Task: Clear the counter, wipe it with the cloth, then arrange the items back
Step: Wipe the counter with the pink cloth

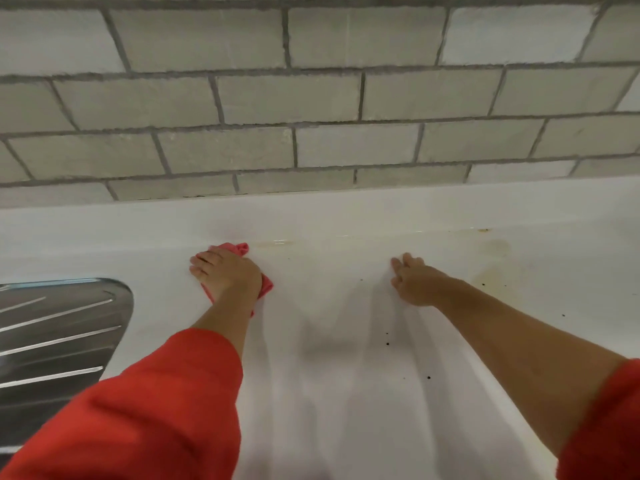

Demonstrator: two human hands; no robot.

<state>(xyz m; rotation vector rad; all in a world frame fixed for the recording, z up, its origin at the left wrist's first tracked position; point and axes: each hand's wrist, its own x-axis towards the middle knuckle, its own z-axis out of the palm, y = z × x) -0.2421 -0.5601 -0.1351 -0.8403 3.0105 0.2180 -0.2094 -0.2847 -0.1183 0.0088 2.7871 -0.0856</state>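
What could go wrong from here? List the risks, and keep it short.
1. The cloth under the left hand sits far from the yellowish stains on the right, so they may get missed.
2. The dark specks near the right arm could be smeared rather than lifted off the counter.
3. The right hand rests on the counter and may mark the wiped surface.

1. The left sleeve (156,403) is a red-orange fabric, soft-looking and one plain colour, with loose folds along its length.
2. Its edge stops well short of the left grip (227,275), leaving the wrist and lower forearm bare (the end looks rounded and slightly bunched).
3. The right sleeve (606,427) is the same red-orange fabric; it ends much farther back from the right grip (414,284), so most of that forearm is bare.
4. Both grips are bare.
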